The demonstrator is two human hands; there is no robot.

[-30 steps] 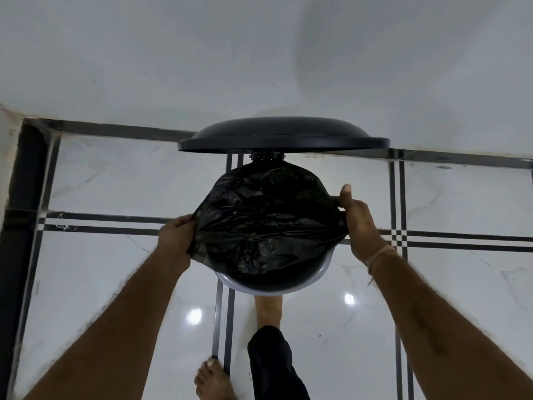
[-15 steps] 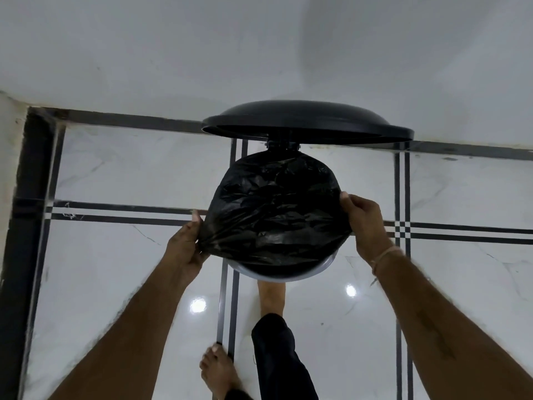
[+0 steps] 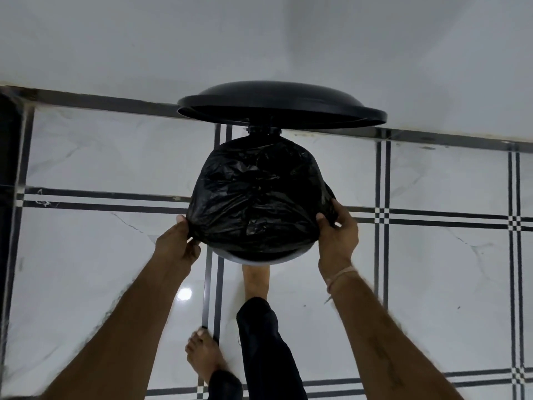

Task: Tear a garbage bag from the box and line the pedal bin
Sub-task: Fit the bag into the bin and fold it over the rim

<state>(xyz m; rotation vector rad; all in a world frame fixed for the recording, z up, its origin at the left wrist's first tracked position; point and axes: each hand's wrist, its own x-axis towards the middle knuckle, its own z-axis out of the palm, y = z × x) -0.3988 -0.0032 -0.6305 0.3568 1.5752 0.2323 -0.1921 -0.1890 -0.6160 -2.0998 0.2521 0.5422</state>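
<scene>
Far left: dark vertical strip [image 3: 8, 197] at the frame edge, can't tell what it is. White marble-look floor [image 3: 101, 255] with dark double inlay lines, a ceiling-light glare spot just left of centre. Left hand [image 3: 176, 246] is at the lower-left edge of the black garbage bag [image 3: 259, 194], fingers curled, thumb and fingers pinching the bag film at the rim. Bag sits centre frame, draped over the mouth of the pedal bin [image 3: 259, 259]; film is crumpled and bunched over the opening, covering the far and side rim. Only a pale crescent of bin rim shows at the near edge, below the bag. Black round lid [image 3: 282, 106] is raised behind and above the bag, hinge visible just under it, against the white wall [image 3: 259, 39]. Below the bin: a bare foot [image 3: 255, 281] reaches under the near rim, dark trouser leg behind it; pedal itself not visible. Other bare foot [image 3: 202, 353] is flat on the floor, lower left of that. Right hand [image 3: 337, 235] is at the bag's lower-right edge, thumb on top of the film, fingers wrapped around the side, gripping the bag against the rim. Thin pale band [image 3: 341, 277] on the right wrist.
</scene>
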